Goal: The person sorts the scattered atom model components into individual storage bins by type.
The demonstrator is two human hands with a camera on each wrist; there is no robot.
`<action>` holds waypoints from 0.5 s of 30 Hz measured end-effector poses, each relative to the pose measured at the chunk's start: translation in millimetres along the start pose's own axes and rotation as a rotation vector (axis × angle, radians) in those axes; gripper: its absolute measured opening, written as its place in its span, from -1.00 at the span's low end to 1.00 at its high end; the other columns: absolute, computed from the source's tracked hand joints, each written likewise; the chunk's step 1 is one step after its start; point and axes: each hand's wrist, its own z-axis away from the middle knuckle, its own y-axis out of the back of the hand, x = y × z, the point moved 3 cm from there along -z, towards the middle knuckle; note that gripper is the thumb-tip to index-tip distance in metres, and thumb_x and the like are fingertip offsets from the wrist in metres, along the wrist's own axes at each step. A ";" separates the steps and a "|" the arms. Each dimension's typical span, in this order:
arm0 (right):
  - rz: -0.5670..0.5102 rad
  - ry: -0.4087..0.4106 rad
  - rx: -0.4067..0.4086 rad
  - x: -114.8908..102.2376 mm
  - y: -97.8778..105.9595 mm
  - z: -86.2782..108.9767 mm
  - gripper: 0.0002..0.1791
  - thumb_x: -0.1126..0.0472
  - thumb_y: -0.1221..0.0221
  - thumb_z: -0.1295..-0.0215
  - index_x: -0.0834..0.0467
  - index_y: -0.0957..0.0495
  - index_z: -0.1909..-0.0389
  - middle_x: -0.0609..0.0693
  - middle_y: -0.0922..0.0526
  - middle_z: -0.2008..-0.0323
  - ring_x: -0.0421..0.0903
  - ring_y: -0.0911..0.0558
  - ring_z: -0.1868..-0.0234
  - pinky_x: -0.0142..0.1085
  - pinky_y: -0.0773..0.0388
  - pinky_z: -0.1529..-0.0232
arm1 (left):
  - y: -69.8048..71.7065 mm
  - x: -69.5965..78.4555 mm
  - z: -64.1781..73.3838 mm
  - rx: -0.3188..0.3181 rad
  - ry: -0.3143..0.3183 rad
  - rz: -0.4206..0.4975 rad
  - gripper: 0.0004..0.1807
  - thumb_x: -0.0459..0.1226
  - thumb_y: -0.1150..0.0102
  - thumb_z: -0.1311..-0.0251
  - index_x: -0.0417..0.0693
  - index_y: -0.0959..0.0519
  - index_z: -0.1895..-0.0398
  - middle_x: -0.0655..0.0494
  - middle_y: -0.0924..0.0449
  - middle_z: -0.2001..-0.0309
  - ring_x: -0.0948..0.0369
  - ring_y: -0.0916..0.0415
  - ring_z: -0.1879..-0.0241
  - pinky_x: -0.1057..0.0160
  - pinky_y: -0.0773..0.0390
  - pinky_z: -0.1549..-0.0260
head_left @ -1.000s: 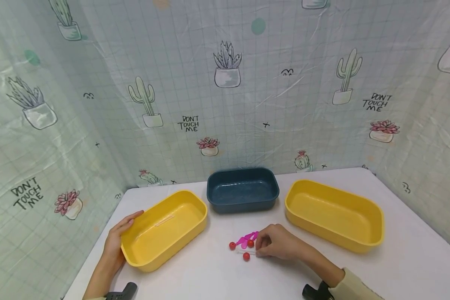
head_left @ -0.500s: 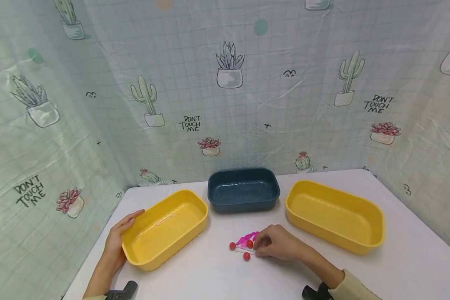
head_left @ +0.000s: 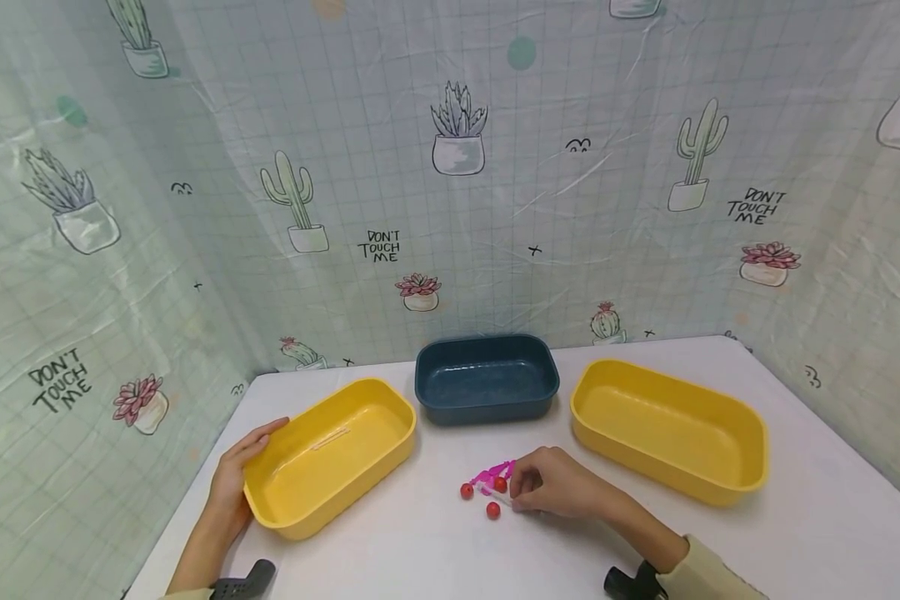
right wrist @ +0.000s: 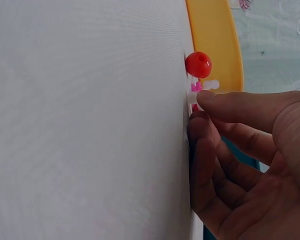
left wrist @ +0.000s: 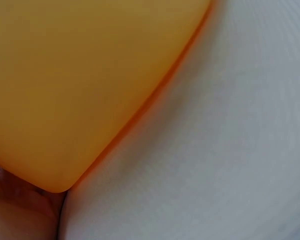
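With thumb and forefinger, my right hand pinches a thin white cotton swab, low over the white table. The swab's free end points left in the head view, across several bright pink small pieces. Around it lie red beads: one at the left, one nearer me and one by my fingers. My left hand rests against the outer left side of a yellow tray, its visible fingers straight along the rim. Inside that tray lie thin pale sticks.
A dark blue tray stands at the back middle, and a second yellow tray at the right. Behind the white table hangs a sheet printed with cacti.
The swab has tilted, its free end swinging up and away from me over the pink pieces. The beads shift very slightly. The left hand stays at the yellow tray.
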 end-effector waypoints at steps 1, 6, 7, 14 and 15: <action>-0.004 -0.001 0.001 -0.1 0.0 0.1 -0.90 0.20 -0.45 -0.22 0.00 -0.70 0.41 -0.15 -0.62 0.52 -0.21 -0.54 0.48 -0.46 -0.55 0.46 | 0.0 -0.1 -0.1 0.000 -0.002 0.000 -0.49 -0.07 0.20 -0.64 0.03 -0.36 -0.53 0.54 -0.54 -0.22 0.49 -0.54 -0.21 0.49 -0.56 -0.17; -0.016 -0.002 0.000 0.1 1.0 0.5 -0.90 0.20 -0.44 -0.23 0.02 -0.69 0.40 -0.14 -0.63 0.49 -0.20 -0.55 0.46 -0.46 -0.57 0.45 | -0.3 0.0 -1.0 0.000 -0.009 0.004 -0.49 -0.06 0.20 -0.64 0.03 -0.38 -0.52 0.54 -0.54 -0.22 0.48 -0.53 -0.21 0.50 -0.56 -0.16; -0.019 -0.002 0.000 0.4 1.3 0.4 -0.90 0.20 -0.44 -0.23 0.02 -0.69 0.39 -0.14 -0.63 0.49 -0.19 -0.56 0.47 -0.46 -0.58 0.45 | -0.2 0.0 -1.1 -0.001 -0.011 0.003 -0.48 -0.06 0.20 -0.64 0.02 -0.37 -0.53 0.54 -0.54 -0.22 0.48 -0.53 -0.21 0.50 -0.56 -0.16; -0.045 -0.016 -0.004 1.5 5.3 0.6 -0.93 0.21 -0.42 -0.26 0.05 -0.70 0.36 -0.11 -0.65 0.47 -0.14 -0.57 0.46 -0.44 -0.59 0.44 | 0.4 -0.6 -1.1 0.002 -0.004 -0.005 -0.47 -0.06 0.21 -0.64 0.01 -0.34 -0.55 0.54 -0.52 -0.23 0.49 -0.53 -0.21 0.50 -0.56 -0.16; -0.052 -0.016 -0.004 1.6 5.9 0.8 -0.93 0.21 -0.41 -0.26 0.05 -0.70 0.36 -0.11 -0.65 0.47 -0.14 -0.57 0.45 -0.44 -0.59 0.44 | 0.4 -0.7 -1.2 0.003 -0.006 -0.006 -0.47 -0.06 0.21 -0.64 0.01 -0.35 -0.54 0.54 -0.52 -0.23 0.49 -0.53 -0.21 0.51 -0.56 -0.16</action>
